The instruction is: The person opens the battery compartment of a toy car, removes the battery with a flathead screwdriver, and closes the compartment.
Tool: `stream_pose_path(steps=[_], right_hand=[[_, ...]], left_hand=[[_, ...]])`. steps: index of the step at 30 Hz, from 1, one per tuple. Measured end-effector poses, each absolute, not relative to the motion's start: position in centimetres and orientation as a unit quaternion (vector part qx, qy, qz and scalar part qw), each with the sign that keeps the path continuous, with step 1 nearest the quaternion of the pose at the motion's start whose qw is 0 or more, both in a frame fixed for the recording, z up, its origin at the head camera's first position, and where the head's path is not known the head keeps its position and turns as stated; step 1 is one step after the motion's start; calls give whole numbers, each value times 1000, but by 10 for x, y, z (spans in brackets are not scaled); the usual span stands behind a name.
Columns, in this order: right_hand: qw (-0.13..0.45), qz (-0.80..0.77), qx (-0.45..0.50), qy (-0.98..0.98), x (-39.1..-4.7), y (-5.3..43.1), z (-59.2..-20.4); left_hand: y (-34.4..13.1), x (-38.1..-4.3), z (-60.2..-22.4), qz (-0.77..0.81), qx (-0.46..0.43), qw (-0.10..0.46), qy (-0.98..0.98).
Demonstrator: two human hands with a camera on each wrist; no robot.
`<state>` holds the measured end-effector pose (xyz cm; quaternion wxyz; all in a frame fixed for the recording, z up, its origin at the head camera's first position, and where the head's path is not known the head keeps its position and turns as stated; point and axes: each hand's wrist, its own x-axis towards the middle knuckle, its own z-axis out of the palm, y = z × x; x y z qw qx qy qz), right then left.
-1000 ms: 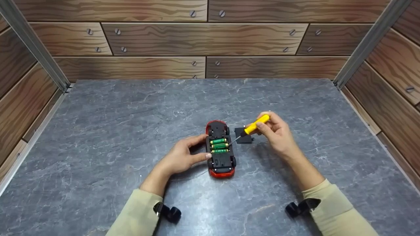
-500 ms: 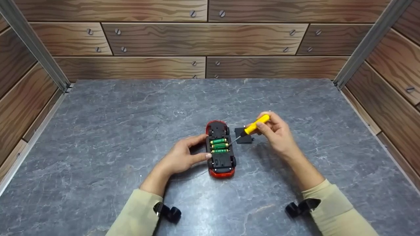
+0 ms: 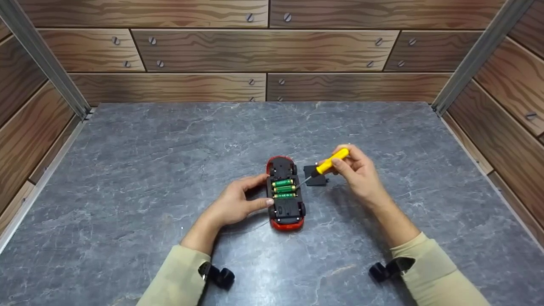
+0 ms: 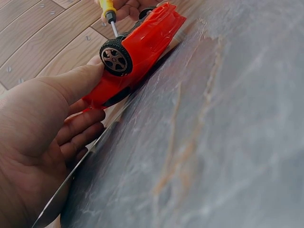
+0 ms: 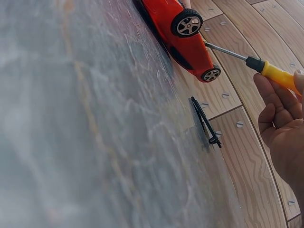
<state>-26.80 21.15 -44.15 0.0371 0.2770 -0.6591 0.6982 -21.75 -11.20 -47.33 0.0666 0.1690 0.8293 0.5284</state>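
Observation:
A red toy car (image 3: 287,210) lies upside down on the table, its black underside facing up. Three green batteries (image 3: 284,189) sit side by side in its uncovered battery compartment. My left hand (image 3: 233,201) grips the car along its left side, thumb on the underside edge; the left wrist view shows the thumb next to a wheel (image 4: 116,57). My right hand (image 3: 357,172) holds a yellow screwdriver (image 3: 332,161) by its handle. The shaft slants down left, its tip at the right edge of the compartment beside the batteries. Whether the tip touches a battery cannot be told.
A black battery cover (image 3: 315,176) lies on the grey marbled table (image 3: 178,140), just right of the car and partly beneath the screwdriver. In the right wrist view the cover (image 5: 205,122) appears edge-on. Wood-patterned walls (image 3: 263,51) stand behind and at both sides.

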Motion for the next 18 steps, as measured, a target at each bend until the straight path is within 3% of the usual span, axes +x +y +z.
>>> stream_pose_path(steps=[18], right_hand=[[44,698,270,-662,-267,211,-441]], left_hand=[[-113,-217,-473,520,165,73,835]])
